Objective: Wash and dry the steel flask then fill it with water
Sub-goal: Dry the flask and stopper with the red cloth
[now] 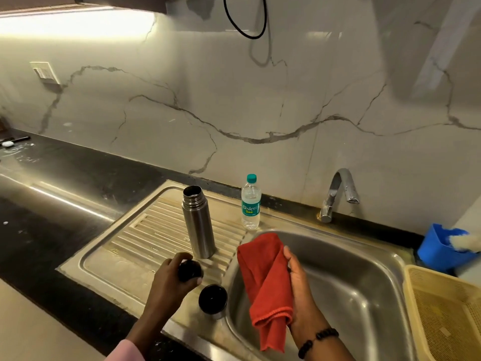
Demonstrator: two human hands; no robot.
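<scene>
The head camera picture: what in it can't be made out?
- Inside of the open steel flask: dark, wet or dry unclear.
- Round black stopper: partly hidden by left hand.
- Right hand fingers: behind red cloth.
- Yellow plastic basket: cut off by the right edge.

Two hands were in view: the left hand [173, 276] at seven o'clock and the right hand [303, 290] at five. One steel flask [198, 222] stood near the centre, with two dark caps [190, 270] [213, 299] below it at six. There was one plastic water bottle [251, 203], one red cloth [268, 285], one tap [338, 194] at three, one blue tub [440, 250], and one beige basket [442, 316] at four.
</scene>
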